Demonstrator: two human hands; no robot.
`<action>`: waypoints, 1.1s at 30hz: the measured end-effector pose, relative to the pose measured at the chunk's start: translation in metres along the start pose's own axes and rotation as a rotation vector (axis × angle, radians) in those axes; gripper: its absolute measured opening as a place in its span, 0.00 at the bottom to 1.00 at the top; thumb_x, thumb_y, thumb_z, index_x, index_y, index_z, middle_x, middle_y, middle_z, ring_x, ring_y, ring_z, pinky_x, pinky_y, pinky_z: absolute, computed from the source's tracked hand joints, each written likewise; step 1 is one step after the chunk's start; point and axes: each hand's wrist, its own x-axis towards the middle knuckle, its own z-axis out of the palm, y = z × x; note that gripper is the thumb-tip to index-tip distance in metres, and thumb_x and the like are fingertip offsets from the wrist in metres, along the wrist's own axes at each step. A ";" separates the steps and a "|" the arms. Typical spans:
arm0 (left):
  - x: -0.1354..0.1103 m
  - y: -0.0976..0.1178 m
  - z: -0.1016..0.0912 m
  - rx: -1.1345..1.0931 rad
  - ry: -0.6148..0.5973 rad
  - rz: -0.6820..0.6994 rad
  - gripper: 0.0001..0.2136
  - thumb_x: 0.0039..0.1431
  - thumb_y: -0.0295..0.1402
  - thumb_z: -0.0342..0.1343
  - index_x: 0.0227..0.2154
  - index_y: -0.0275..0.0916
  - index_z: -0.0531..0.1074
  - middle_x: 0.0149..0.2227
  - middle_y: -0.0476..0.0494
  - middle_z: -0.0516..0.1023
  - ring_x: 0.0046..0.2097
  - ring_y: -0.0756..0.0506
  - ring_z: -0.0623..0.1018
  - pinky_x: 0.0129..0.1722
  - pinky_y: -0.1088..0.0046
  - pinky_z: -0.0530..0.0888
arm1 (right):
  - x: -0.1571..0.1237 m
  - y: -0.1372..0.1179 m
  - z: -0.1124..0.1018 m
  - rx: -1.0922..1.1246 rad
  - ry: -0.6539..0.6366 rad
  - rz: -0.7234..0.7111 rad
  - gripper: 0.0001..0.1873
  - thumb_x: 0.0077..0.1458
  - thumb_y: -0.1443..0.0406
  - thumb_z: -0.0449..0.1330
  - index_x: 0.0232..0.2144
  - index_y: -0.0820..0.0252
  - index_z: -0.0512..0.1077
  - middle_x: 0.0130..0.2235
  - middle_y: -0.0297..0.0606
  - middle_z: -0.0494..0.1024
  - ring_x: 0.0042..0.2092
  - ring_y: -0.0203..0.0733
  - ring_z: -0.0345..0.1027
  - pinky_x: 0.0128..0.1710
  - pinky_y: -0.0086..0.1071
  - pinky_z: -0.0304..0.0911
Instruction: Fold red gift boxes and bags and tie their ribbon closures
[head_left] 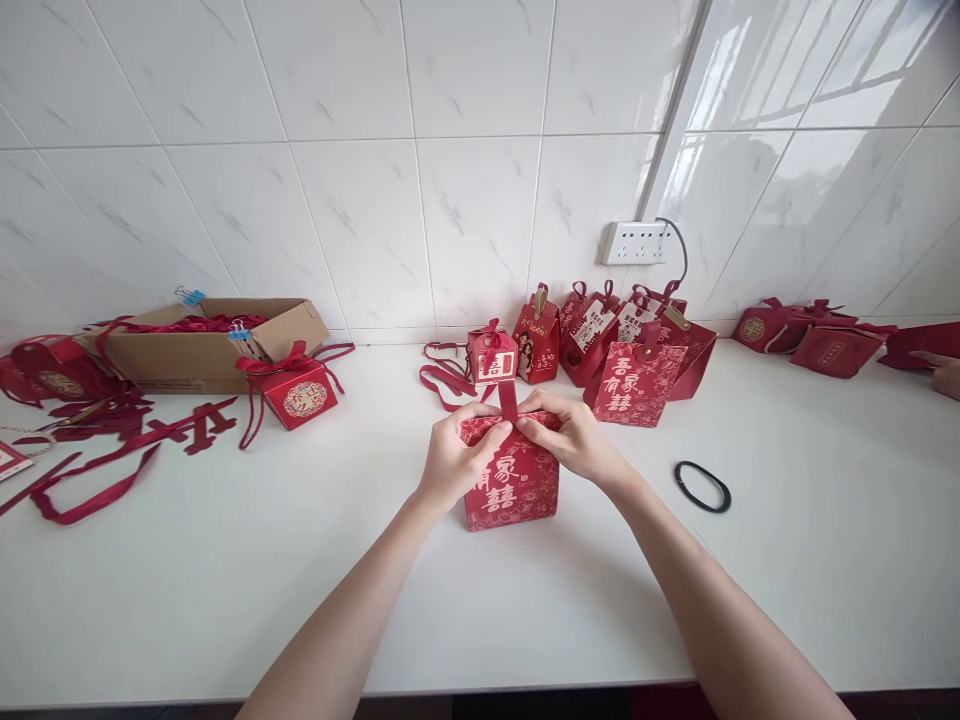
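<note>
Head view, white counter (187, 590) against white tiled wall (337, 150), left hand (450, 462) and right hand (571, 436) both pinched shut on top of red gift box (514, 490) at counter centre, cardboard box (202, 345) far left, wall socket (636, 243), black hair tie (702, 486) right.

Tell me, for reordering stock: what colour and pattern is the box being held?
The box is red with a floral print and pale characters; the head view shows it best.

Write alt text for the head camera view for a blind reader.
A left hand and right hand pinch the top of a small red paper gift box with gold lettering on a white table. More red gift boxes line the tiled wall behind; a brown cardboard box and loose red ribbons lie left.
</note>
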 end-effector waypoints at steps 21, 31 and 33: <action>0.003 0.003 0.002 0.091 0.047 0.054 0.08 0.51 0.38 0.58 0.25 0.38 0.71 0.26 0.49 0.76 0.31 0.49 0.75 0.33 0.75 0.72 | 0.000 -0.001 0.000 -0.010 -0.002 0.013 0.07 0.55 0.63 0.55 0.29 0.58 0.71 0.32 0.34 0.75 0.32 0.37 0.68 0.31 0.29 0.61; 0.001 0.007 0.005 0.058 0.095 0.020 0.09 0.52 0.39 0.58 0.25 0.38 0.72 0.26 0.49 0.76 0.32 0.48 0.76 0.35 0.75 0.71 | -0.001 -0.002 0.000 -0.020 0.000 0.002 0.07 0.55 0.63 0.55 0.28 0.58 0.70 0.31 0.34 0.74 0.32 0.37 0.67 0.30 0.28 0.60; 0.001 0.008 0.005 0.064 0.099 0.017 0.09 0.52 0.39 0.58 0.24 0.38 0.72 0.26 0.49 0.76 0.32 0.49 0.76 0.34 0.75 0.71 | -0.001 -0.002 0.000 -0.020 0.000 0.002 0.07 0.55 0.63 0.55 0.28 0.58 0.70 0.30 0.34 0.74 0.31 0.36 0.67 0.30 0.28 0.60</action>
